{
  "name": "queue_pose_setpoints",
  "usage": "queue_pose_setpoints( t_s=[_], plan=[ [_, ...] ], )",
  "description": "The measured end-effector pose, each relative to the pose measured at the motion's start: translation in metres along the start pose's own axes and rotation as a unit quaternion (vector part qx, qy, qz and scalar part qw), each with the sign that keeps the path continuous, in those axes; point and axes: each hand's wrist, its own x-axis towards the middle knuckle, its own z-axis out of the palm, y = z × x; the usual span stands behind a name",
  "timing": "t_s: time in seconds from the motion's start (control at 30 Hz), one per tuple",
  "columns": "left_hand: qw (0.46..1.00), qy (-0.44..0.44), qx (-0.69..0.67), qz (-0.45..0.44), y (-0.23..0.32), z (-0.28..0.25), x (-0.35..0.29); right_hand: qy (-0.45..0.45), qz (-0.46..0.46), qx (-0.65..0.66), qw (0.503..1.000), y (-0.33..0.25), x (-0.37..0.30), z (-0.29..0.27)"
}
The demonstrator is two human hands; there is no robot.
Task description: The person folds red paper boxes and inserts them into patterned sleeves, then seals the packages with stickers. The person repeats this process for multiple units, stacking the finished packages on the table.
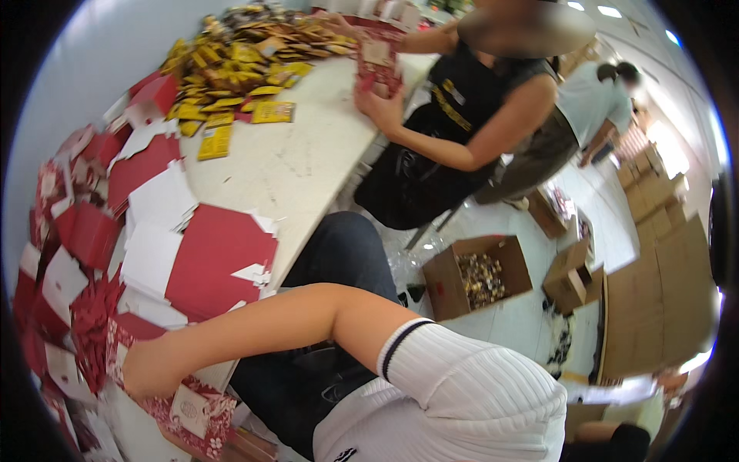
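Bending leftward from the ribbed white sleeve [404,350], the right forearm [265,323] crossed the seat-side edge of the table [269,165] (head view, sole view). Right hand [150,371]: touching the red floral packaging [202,416], back of the hand uppermost; fingers hidden, so could not tell whether it was clenched. Left hand [178,444]: only a patch of skin showed beneath the packaging; grip could not be told.

Position of packaging: at the table's near end, by the seat-side edge. Long axis ran slantwise, one end toward the wall-side edge, the other toward the person's lap; the cream panel with round emblem lay at the lap end, facing up. Middle was covered by the right hand; could not tell if it was one piece or two.

Surroundings: red strips [96,323] lay just beyond the right hand; red-and-white boxes [88,231] crowded the wall-side edge; flat red sheets [219,262] and white sheets [158,204] overlapped mid-table. Yellow packets [223,77] were heaped toward the far end. Near the far stretch of the seat-side edge, a co-worker [462,100] grasped a similar floral box [377,55], long axis near upright.
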Motion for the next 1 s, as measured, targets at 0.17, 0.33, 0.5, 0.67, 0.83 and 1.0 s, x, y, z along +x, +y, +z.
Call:
queue_pose_setpoints(
  t_s=[0.17, 0.33, 0.5, 0.67, 0.83, 1.0],
  plan=[
    [0.995, -0.085, 0.02, 0.038, 0.002, 0.027, 0.016, 0.008, -0.013, -0.015, 1.0, 0.016, 0.033, 0.024],
    [0.987, -0.15, 0.022, 0.05, -0.002, 0.051, 0.026, 0.1, -0.012, 0.05, 0.994, 0.027, 0.022, 0.026],
    [0.981, -0.183, 0.018, 0.054, -0.001, 0.066, 0.026, 0.129, -0.027, 0.072, 0.989, 0.046, 0.022, 0.041],
    [0.98, -0.191, 0.024, 0.051, -0.004, 0.069, 0.029, 0.069, 0.0, 0.063, 0.996, 0.039, 0.024, 0.021],
    [0.978, -0.2, 0.028, 0.052, -0.004, 0.073, 0.03, 0.096, 0.028, 0.049, 0.994, 0.031, 0.018, 0.011],
    [0.975, -0.213, 0.031, 0.05, -0.004, 0.078, 0.031, 0.131, 0.066, 0.04, 0.988, 0.013, 0.003, -0.002]
  ],
)
